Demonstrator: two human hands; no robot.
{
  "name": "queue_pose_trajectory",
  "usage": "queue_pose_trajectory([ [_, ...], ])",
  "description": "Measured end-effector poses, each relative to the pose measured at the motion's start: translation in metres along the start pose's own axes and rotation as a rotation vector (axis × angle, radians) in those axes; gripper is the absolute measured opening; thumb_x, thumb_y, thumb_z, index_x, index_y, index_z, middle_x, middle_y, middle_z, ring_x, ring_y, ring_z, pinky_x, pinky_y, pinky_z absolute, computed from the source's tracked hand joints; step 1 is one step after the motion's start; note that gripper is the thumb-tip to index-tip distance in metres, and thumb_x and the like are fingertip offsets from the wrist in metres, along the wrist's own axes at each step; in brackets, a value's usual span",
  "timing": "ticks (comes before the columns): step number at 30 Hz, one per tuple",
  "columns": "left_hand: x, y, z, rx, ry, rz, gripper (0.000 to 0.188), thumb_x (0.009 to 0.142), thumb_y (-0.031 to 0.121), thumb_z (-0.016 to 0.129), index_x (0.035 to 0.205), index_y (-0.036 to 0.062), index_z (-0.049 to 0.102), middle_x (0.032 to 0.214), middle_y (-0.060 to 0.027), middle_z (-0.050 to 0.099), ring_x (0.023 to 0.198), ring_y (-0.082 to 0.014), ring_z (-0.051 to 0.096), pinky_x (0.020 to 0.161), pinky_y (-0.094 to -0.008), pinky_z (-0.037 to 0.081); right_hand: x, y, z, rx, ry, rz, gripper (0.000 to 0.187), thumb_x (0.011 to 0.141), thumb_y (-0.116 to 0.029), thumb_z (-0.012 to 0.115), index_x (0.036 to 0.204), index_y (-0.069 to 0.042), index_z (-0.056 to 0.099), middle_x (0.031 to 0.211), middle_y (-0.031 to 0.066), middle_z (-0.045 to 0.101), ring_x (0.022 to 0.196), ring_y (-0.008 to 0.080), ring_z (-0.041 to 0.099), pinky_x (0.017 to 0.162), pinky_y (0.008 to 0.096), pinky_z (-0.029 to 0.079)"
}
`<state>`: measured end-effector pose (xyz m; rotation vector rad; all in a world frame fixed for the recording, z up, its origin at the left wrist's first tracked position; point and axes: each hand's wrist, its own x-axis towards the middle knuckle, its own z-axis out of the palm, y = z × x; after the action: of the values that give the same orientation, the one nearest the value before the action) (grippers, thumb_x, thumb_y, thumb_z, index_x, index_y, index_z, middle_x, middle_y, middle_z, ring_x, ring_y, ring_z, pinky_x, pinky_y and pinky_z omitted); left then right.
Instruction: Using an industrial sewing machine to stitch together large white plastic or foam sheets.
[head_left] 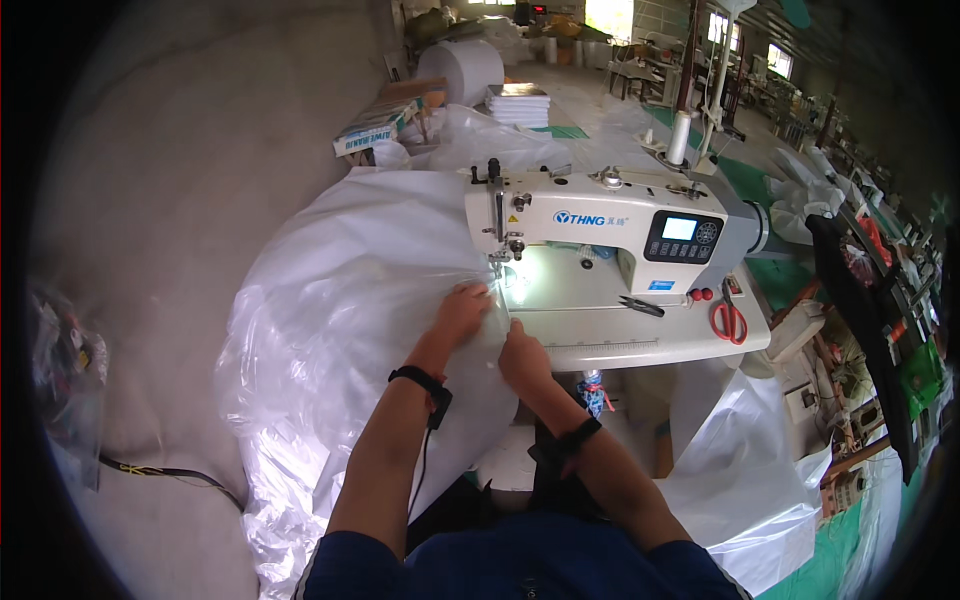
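Observation:
A large white translucent plastic sheet spreads over the left side of a white sewing machine and hangs down in folds. Its right edge runs under the lit needle area. Just left of and below the needle, my left hand is closed on the sheet, fingertips close to the presser foot. Nearer to me, my right hand grips the sheet's edge at the front of the machine bed, thumb on top. Parts of the fingers of both hands are hidden.
On the machine bed lie black thread snips and red-handled scissors. A white thread cone stands behind. Stacked white sheets, a big white roll and a cardboard box sit beyond. A black cable crosses the floor at left.

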<state>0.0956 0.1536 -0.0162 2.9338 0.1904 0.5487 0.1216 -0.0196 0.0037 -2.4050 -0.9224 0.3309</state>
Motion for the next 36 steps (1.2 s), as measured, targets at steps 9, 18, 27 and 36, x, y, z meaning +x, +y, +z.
queue_pose_trajectory([
  [9, -0.034, 0.018, -0.029, 0.186, -0.195, 0.182, 0.040, 0.077, 0.009, 0.054, 0.111, 0.0310, 0.061, 0.125, -0.0059, 0.051, 0.117, -0.0283, 0.044, 0.093, -0.0466, 0.036, -0.004, 0.002, 0.002, -0.180, -0.032, -0.179, 0.048, 0.080, -0.008, 0.043, 0.127, 0.002, 0.041, 0.083, 0.0215, 0.064, 0.077, 0.0365, 0.064, 0.069, 0.0454, 0.050],
  [18, -0.148, -0.073, -0.095, 0.440, 0.001, -0.781, 0.053, 0.084, 0.048, 0.051, 0.132, 0.0252, 0.043, 0.141, -0.0061, 0.034, 0.130, -0.0396, 0.026, 0.096, -0.0661, 0.023, 0.036, -0.015, 0.008, -0.253, -0.042, -0.204, 0.049, 0.080, -0.007, 0.047, 0.124, 0.015, 0.038, 0.083, 0.0190, 0.066, 0.075, 0.0308, 0.066, 0.065, 0.0377, 0.052],
  [27, -0.114, -0.127, -0.096, 0.210, -0.143, -0.822, 0.051, 0.088, 0.052, 0.040, 0.135, 0.0319, 0.038, 0.146, -0.0035, 0.026, 0.135, -0.0386, 0.016, 0.099, -0.0676, 0.013, 0.074, -0.021, 0.008, -0.011, -0.073, 0.051, 0.039, 0.084, -0.008, 0.042, 0.119, 0.010, 0.043, 0.094, 0.0217, 0.063, 0.090, 0.0344, 0.062, 0.076, 0.0414, 0.049],
  [36, -0.086, -0.143, -0.095, 0.188, -0.208, -0.843, 0.052, 0.090, 0.050, 0.035, 0.138, 0.0308, 0.031, 0.148, -0.0044, 0.021, 0.136, -0.0385, 0.013, 0.098, -0.0689, 0.012, -0.017, 0.008, 0.021, 0.150, -0.172, 0.031, 0.031, 0.075, -0.012, 0.056, 0.096, 0.008, 0.045, 0.088, 0.0268, 0.061, 0.083, 0.0347, 0.064, 0.069, 0.0410, 0.051],
])
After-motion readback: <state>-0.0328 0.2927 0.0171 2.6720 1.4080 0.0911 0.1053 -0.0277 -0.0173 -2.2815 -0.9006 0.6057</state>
